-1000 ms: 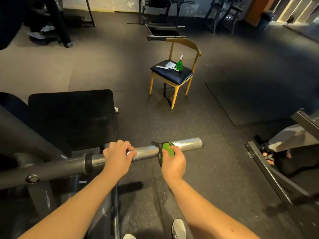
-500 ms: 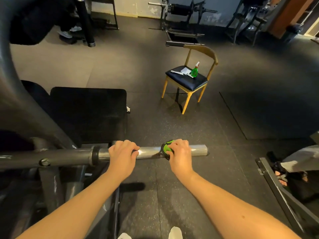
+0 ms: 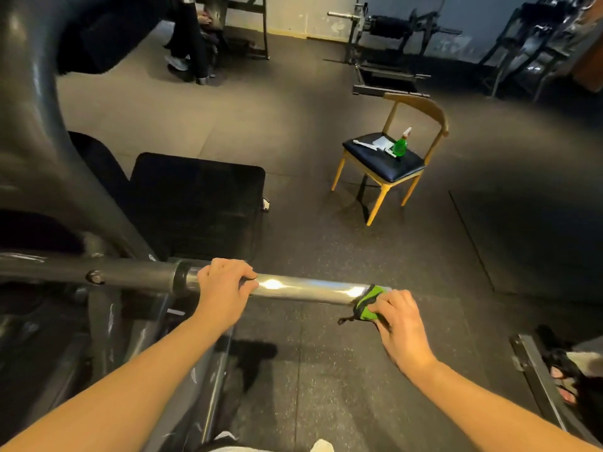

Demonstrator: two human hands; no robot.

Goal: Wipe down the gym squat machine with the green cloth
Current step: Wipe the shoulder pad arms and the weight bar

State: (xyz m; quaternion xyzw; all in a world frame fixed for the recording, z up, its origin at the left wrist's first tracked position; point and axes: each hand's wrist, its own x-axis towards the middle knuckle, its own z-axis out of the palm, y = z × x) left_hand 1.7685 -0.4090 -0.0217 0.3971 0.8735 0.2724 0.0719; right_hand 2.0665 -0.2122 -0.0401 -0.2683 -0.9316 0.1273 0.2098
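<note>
Clenching the green cloth (image 3: 370, 303) against the chrome bar (image 3: 310, 290), the right grip (image 3: 399, 318) sits at five o'clock in the view, right at the bar's free end, which is hidden under cloth and fingers. One more stroke toward three o'clock would likely carry the cloth off the end. Its dark loop, dangling below, could also snag. At seven o'clock the left grip (image 3: 222, 288) is clenched round the same bar beside the dark collar (image 3: 180, 278). The strip beneath it will be missed unless it shifts, and if the bar turns under pressure the wipe may skid rather than scrub. Farther off, at nine o'clock, the black pad (image 3: 195, 197) may need the cloth too. The spray bottle (image 3: 400, 145) stands on the chair (image 3: 416, 106) at two o'clock, well apart from both hands.
</note>
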